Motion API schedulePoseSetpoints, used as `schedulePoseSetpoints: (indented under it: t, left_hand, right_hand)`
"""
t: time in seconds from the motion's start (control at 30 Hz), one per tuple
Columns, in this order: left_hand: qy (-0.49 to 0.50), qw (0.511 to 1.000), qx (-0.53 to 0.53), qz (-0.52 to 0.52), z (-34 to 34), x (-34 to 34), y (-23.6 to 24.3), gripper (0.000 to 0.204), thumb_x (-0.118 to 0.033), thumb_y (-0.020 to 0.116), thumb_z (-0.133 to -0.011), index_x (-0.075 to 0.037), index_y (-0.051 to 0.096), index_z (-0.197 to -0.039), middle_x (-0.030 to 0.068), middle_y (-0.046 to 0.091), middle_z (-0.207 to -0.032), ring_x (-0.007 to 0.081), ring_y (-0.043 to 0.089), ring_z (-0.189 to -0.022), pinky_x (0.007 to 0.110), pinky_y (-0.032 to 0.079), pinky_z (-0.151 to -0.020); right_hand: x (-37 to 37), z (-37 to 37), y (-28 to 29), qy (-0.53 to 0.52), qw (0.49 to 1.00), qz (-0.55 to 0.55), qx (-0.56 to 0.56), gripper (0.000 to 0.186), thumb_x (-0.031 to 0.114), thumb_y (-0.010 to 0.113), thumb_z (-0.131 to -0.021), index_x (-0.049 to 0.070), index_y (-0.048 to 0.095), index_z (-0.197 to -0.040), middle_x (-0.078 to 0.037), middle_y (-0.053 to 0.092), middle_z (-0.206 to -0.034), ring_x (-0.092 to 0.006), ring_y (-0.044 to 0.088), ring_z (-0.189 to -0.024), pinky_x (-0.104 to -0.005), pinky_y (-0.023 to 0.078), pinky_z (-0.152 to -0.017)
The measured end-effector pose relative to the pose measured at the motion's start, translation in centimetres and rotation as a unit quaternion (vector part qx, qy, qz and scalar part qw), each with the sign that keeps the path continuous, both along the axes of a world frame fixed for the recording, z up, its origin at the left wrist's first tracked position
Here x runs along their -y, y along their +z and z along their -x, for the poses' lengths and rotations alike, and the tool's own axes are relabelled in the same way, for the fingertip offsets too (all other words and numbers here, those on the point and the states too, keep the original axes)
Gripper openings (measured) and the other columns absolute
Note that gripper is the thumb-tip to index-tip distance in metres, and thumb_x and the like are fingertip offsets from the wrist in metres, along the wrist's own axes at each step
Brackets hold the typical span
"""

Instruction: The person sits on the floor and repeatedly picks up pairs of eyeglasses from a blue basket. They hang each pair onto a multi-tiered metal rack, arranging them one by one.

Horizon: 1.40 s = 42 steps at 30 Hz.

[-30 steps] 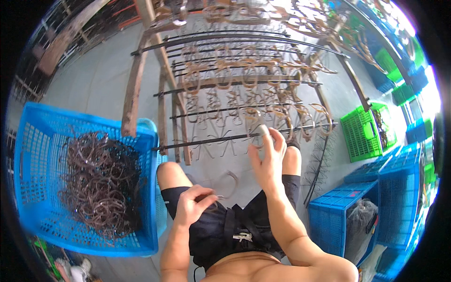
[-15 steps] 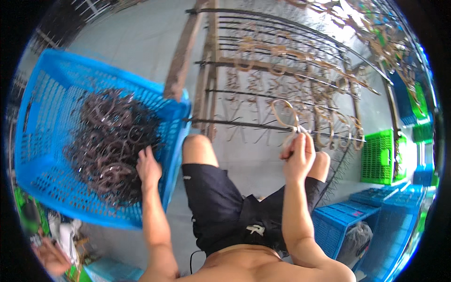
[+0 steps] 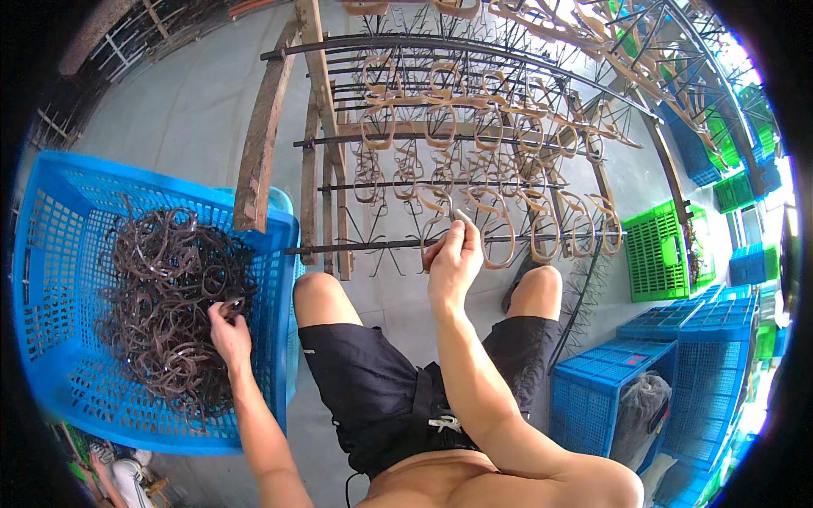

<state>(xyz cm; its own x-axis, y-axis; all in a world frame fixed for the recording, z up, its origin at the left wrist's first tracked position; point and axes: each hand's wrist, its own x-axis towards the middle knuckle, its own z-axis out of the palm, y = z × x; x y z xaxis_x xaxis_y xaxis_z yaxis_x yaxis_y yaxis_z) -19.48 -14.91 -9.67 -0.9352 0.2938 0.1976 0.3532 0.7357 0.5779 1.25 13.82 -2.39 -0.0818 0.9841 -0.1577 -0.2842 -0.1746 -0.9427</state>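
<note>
My left hand (image 3: pixel 229 334) is in the blue basket (image 3: pixel 51 279), its fingers pinched on a dark curved piece (image 3: pixel 230 306) atop a tangled pile of similar glossy strips (image 3: pixel 165 305). My right hand (image 3: pixel 456 262) is raised at the front bar (image 3: pixel 373 245) of the rack, closed round a tan looped piece (image 3: pixel 436 207) beside a row of hanging tan loops (image 3: pixel 500 241). Bare wire prongs stick out from the bar to the left of that hand. A pale tip shows above my right fingers; what it is I cannot make out.
Wooden posts (image 3: pixel 258 169) carry several tiers of bars with tan pieces. A green crate (image 3: pixel 648 254) and stacked blue crates (image 3: pixel 584 402) stand at the right. Part of another person (image 3: pixel 106 474) shows at the lower left edge. My bare knees flank the space below the rack.
My left hand has moved from my lap into the basket and now grips a piece there. My right hand has shifted left along the front bar. The view has swung about.
</note>
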Motion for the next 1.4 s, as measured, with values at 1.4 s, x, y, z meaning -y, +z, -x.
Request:
schedulePoseSetpoints:
  t: [1.4]
  left_hand:
    - [-0.076, 0.834, 0.254, -0.484, -12.0, -5.0, 7.1, 0.016, -0.006, 0.062, -0.081, 0.0, 0.058, -0.095, 0.0013, 0.051, -0.074, 0.0076, 0.046, -0.059, 0.02, 0.036, -0.052]
  right_hand:
    - [2.4, -2.8, 2.3, 0.078, 0.872, -0.297, 0.381, 0.044, 0.019, 0.06, -0.085, -0.001, 0.046, -0.122, -0.016, 0.049, -0.098, -0.0237, 0.05, -0.093, -0.0362, 0.042, -0.078]
